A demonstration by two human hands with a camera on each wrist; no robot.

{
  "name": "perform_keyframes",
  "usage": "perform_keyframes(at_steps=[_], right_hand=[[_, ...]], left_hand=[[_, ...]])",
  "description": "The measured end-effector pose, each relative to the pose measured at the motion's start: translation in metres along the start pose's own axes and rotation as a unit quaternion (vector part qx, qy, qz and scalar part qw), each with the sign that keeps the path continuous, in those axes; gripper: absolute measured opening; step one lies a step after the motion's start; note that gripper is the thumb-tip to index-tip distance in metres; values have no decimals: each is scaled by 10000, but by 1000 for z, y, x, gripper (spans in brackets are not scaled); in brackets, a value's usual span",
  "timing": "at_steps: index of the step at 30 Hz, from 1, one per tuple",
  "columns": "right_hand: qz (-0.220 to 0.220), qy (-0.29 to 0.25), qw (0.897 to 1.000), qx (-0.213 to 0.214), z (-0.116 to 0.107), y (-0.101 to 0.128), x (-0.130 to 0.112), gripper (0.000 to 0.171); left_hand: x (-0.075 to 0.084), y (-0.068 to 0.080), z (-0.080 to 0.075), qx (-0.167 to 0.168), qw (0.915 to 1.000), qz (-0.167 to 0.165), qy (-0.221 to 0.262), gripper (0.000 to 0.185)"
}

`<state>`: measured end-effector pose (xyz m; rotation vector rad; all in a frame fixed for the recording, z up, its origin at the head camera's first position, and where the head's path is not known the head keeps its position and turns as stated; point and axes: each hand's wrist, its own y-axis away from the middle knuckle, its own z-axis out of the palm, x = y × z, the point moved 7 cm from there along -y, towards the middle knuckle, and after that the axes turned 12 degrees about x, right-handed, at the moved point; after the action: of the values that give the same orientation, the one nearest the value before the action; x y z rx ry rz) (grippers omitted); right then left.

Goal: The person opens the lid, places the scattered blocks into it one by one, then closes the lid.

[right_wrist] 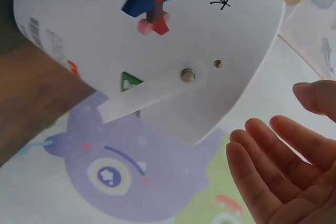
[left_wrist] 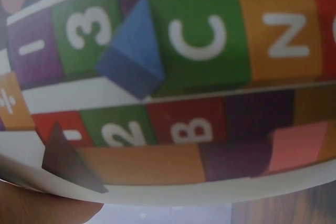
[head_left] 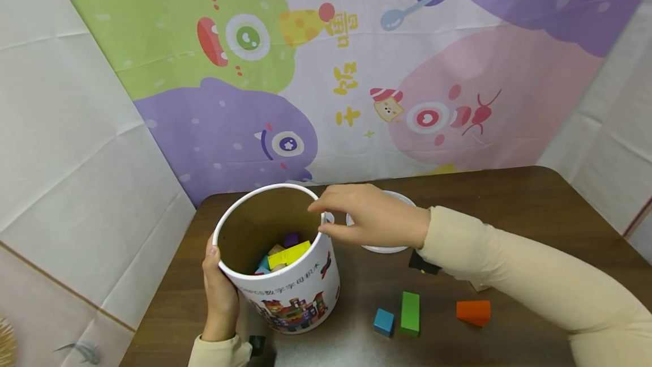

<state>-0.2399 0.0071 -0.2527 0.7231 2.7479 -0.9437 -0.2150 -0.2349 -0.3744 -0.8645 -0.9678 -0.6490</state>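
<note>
Here, the left hand (head_left: 220, 293) grasps the side of a white bucket (head_left: 290, 290), close below its rim, while the right hand (head_left: 369, 214), holding nothing, has its fingers loose and parted by the opposite edge. Inside the bucket, which is at the left part of the brown table (head_left: 173, 321), lie a yellow block (head_left: 289, 254), a purple block (head_left: 291, 239) and others partly hidden. To its right are a blue block (head_left: 384, 322), a green block (head_left: 410, 313) and an orange block (head_left: 474, 312); a round lid (head_left: 385, 249) lies behind the right hand.
</note>
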Motion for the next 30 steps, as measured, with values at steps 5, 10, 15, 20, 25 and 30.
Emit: perform_keyframes(at_steps=[5,10,15,20,25,30], right_hand=[[87,-50,9996,277,-10,30,12,33],[217,110,9992,325,-3,66,28,33],[584,-14,9981,176,12,102,42,33],[967,-267,9948,-202,38,133,52,32],[1096,-510,9903,-689,67,158,54,35],[1174,-308,9880,-957,87,171,56,40]], left_hand=[[-1,0,1,-25,10000,-32,-7,55],[0,0,2,20,10000,-39,-66,52],[2,0,3,-8,10000,19,11,51],[3,0,3,-24,9999,99,102,51],[1,1,2,-20,9999,33,101,52],[0,1,2,13,10000,-16,34,54]])
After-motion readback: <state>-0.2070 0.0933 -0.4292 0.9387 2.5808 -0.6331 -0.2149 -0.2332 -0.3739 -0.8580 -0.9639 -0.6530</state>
